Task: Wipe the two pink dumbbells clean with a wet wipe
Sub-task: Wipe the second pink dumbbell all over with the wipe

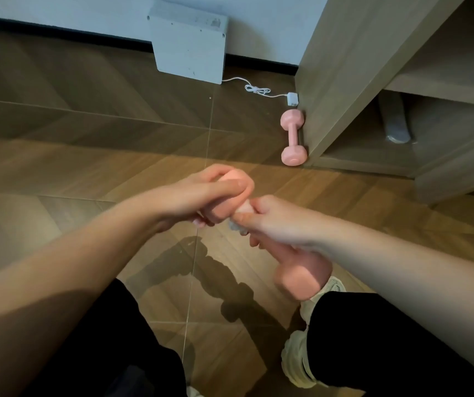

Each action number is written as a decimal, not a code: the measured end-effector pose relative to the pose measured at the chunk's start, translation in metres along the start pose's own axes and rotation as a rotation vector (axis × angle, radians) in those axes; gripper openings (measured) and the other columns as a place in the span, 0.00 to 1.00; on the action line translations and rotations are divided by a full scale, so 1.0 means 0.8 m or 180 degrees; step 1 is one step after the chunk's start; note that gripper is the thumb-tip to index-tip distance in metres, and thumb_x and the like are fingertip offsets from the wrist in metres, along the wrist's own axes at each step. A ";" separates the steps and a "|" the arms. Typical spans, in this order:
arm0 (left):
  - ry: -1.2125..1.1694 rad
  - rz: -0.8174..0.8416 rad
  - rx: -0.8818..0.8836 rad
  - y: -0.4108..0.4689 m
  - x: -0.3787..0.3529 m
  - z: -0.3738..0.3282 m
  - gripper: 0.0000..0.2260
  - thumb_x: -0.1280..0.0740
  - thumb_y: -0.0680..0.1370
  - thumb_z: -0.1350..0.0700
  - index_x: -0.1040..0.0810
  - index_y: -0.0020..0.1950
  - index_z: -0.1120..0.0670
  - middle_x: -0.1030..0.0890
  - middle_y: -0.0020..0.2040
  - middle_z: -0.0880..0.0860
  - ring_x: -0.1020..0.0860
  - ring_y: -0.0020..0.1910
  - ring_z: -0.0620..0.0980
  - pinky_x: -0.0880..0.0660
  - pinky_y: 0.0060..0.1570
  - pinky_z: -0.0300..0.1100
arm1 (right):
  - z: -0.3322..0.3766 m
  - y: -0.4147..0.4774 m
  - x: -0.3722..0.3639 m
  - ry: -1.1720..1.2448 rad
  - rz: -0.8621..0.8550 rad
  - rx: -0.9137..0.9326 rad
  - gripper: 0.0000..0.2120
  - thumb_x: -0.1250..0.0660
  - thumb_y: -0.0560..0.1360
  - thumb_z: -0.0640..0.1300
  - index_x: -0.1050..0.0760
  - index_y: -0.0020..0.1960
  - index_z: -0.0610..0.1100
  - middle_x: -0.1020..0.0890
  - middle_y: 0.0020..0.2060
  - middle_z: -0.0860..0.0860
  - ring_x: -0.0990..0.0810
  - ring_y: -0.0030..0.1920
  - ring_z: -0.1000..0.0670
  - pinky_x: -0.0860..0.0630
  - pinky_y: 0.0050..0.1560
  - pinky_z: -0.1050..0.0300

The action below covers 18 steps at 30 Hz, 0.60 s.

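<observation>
I hold one pink dumbbell (301, 275) in the air above the floor, tilted with its near head low at the right. My left hand (201, 196) grips its far head, which mostly hides under the fingers. My right hand (276, 222) wraps the handle with a crumpled wet wipe (237, 227) pinched against it. The second pink dumbbell (292, 137) lies on the wooden floor against the side of a cabinet.
A wooden cabinet (373, 81) with open shelves stands at the right. A grey box (188, 44) leans on the wall, with a white cable and adapter (291, 99) beside it. My knees in black trousers and pale shoes (299, 365) are below.
</observation>
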<state>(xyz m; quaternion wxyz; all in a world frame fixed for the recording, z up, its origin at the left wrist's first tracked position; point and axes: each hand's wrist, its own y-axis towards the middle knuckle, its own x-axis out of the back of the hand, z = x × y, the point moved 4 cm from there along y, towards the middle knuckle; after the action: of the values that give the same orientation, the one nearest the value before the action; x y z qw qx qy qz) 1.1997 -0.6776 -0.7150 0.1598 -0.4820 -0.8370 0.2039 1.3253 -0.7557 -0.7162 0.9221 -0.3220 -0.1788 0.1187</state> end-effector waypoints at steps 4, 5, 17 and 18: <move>-0.0517 0.0841 -0.0762 -0.022 0.023 -0.014 0.27 0.35 0.74 0.57 0.34 0.72 0.42 0.23 0.62 0.43 0.23 0.61 0.44 0.25 0.54 0.36 | 0.003 -0.013 0.001 0.1907 0.1038 -0.0090 0.11 0.36 0.79 0.45 0.27 0.58 0.40 0.22 0.42 0.47 0.23 0.38 0.52 0.23 0.42 0.56; -0.0682 0.0832 -0.0761 -0.022 0.025 -0.015 0.28 0.35 0.74 0.59 0.33 0.72 0.43 0.22 0.61 0.43 0.23 0.61 0.45 0.25 0.54 0.37 | 0.005 -0.011 -0.001 0.1933 0.1022 -0.0063 0.12 0.36 0.79 0.46 0.27 0.58 0.41 0.22 0.41 0.48 0.23 0.38 0.52 0.23 0.42 0.56; -0.1332 -0.0984 -0.0532 0.007 0.010 -0.032 0.25 0.27 0.65 0.52 0.26 0.61 0.52 0.21 0.56 0.55 0.19 0.48 0.50 0.22 0.49 0.45 | 0.024 -0.002 0.009 0.1784 0.0164 0.0183 0.08 0.39 0.80 0.47 0.25 0.52 0.42 0.24 0.38 0.49 0.26 0.33 0.52 0.27 0.36 0.58; -0.1391 -0.0756 -0.0798 0.004 0.014 -0.040 0.27 0.27 0.65 0.54 0.27 0.63 0.53 0.22 0.57 0.57 0.20 0.49 0.52 0.23 0.50 0.47 | 0.027 -0.005 0.009 0.2357 0.0522 0.0184 0.11 0.40 0.79 0.48 0.27 0.56 0.41 0.25 0.37 0.48 0.27 0.33 0.52 0.27 0.35 0.58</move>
<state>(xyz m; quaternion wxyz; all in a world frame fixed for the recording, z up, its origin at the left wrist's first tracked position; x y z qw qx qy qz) 1.2114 -0.6600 -0.6884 -0.0625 -0.3412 -0.9209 0.1776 1.3235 -0.7446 -0.6960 0.9204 -0.3302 0.1963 0.0726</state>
